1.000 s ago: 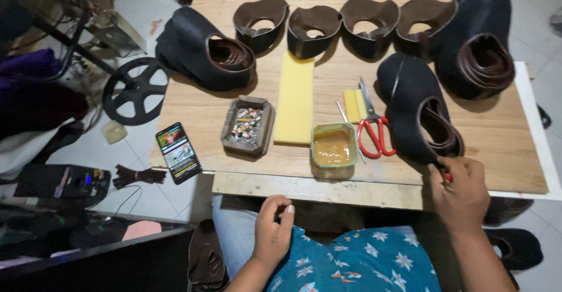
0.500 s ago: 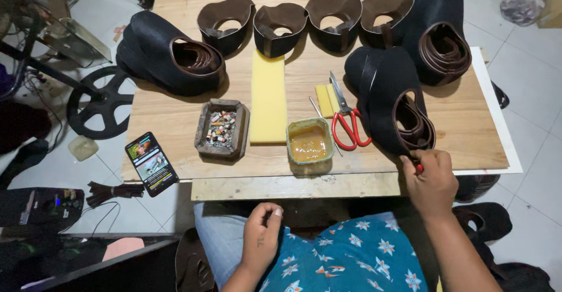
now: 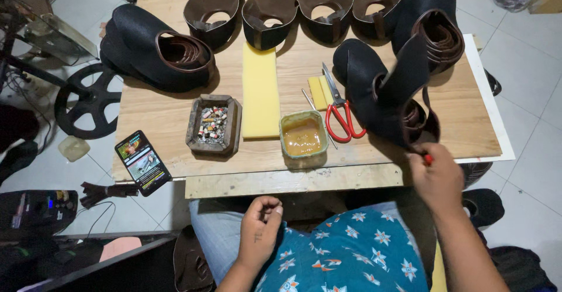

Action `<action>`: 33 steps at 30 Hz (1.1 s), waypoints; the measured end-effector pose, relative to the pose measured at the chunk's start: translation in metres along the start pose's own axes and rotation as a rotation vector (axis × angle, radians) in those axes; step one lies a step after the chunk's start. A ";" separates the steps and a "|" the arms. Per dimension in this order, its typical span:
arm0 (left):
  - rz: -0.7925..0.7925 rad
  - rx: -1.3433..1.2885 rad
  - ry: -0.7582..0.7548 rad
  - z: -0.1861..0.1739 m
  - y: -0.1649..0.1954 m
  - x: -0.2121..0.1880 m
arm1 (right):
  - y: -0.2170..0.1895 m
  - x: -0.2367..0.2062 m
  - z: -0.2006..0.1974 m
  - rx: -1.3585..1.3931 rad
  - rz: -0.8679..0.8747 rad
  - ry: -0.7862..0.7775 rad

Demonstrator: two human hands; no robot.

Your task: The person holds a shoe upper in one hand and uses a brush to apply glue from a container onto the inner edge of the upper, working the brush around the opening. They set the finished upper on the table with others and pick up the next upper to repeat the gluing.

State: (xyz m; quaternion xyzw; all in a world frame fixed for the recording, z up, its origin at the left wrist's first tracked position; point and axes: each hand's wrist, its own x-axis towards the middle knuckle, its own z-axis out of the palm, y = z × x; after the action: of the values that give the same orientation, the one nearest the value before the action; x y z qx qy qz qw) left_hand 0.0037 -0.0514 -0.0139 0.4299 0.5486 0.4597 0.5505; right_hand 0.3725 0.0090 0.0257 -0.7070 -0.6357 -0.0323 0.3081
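My right hand [image 3: 436,178] pinches the near edge of a dark leather shoe-upper piece [image 3: 404,81] at the front right of the wooden table [image 3: 170,116], and that piece stands lifted and tilted above a stack of similar pieces [image 3: 369,93]. A small red thing shows at my fingertips. My left hand [image 3: 259,230] rests on my lap below the table edge, fingers curled loosely, holding nothing. Red-handled scissors [image 3: 339,113] and a tub of amber glue [image 3: 301,138] lie just left of the stack.
A yellow foam pad [image 3: 260,91], a full ashtray [image 3: 213,124] and a phone [image 3: 142,162] sit at the front left. Another leather stack [image 3: 155,49] lies at left, one more [image 3: 436,25] at back right. Several brown collar pieces [image 3: 269,16] line the back edge. A black reel [image 3: 88,98] lies on the floor.
My right hand has lifted the top leather piece off the near stack so it stands up. The view has shifted closer. My left hand stays on my lap.
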 end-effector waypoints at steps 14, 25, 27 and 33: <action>-0.550 -0.384 0.360 0.000 -0.003 0.045 | -0.064 -0.011 -0.080 1.219 0.269 0.013; -0.435 -0.523 0.513 0.001 -0.016 0.064 | -0.056 -0.032 -0.053 1.143 0.406 -0.131; -0.354 -0.384 0.489 -0.002 -0.022 0.061 | -0.054 -0.029 -0.049 1.135 0.346 -0.185; -0.162 -0.109 0.138 -0.013 -0.051 0.035 | -0.060 -0.028 -0.038 1.288 0.445 -0.269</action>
State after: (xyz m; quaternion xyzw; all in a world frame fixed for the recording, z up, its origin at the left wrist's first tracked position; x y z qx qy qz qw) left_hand -0.0081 -0.0282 -0.0711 0.3209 0.5923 0.4714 0.5692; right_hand 0.3249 -0.0337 0.0683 -0.4947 -0.4008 0.5032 0.5843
